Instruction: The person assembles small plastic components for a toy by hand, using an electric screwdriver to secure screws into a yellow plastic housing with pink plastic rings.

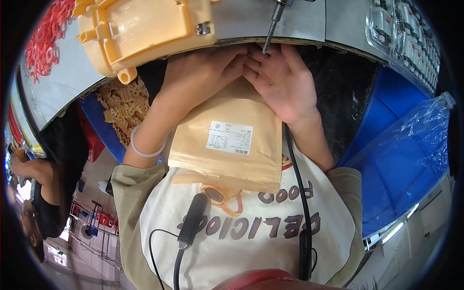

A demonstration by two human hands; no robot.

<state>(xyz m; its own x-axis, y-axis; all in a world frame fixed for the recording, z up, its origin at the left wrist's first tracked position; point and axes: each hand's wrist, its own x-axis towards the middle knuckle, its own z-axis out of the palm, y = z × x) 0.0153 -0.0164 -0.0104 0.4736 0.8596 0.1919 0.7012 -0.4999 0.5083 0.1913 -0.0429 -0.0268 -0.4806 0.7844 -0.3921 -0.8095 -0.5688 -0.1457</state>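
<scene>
Below the table's edge my two hands meet, fingertips touching or nearly so. My left hand point(203, 72), with a pale band on its wrist, has its fingers bent and pressed together; whatever they hold, if anything, is hidden. My right hand point(285, 84) shows its palm, thumb spread away from the fingers. A brown paper pouch point(193, 135) with a white label lies against my apron point(256, 256), just below both hands. Its upper part runs up between my wrists. The metal tip of a driver-like tool point(274, 24) hangs over my right fingers.
A yellow plastic housing point(145, 31) sits on the grey table point(270, 21), with red plastic parts point(46, 46) at far left. Clear trays of small metallic parts point(406, 34) stand at right. Beneath are a blue bin point(113, 145) of yellowish pieces and another blue bin point(386, 111). Another person's arm point(38, 171) shows at left.
</scene>
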